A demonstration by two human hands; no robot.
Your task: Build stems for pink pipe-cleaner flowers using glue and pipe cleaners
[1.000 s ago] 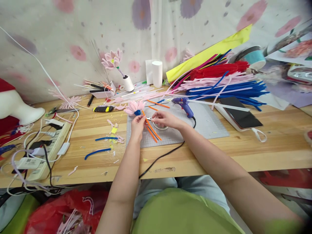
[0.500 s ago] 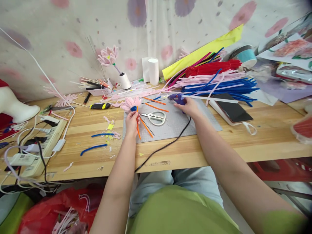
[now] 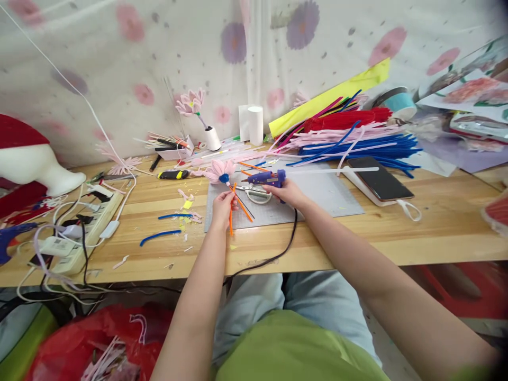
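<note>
Presently I see the left hand [image 3: 223,208] pinching orange strips [image 3: 230,221] below the pink flower [image 3: 217,170], just left of frame centre; the right hand [image 3: 289,193] grips the purple glue gun [image 3: 265,179], which points left toward the flower.

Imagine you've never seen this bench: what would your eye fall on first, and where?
Probably the purple glue gun in the right hand, over the grey mat, its nozzle near the pink flower just beyond the left hand. Next, perhaps, the bright heap of red, pink and blue stems at the back right of the table.
</note>
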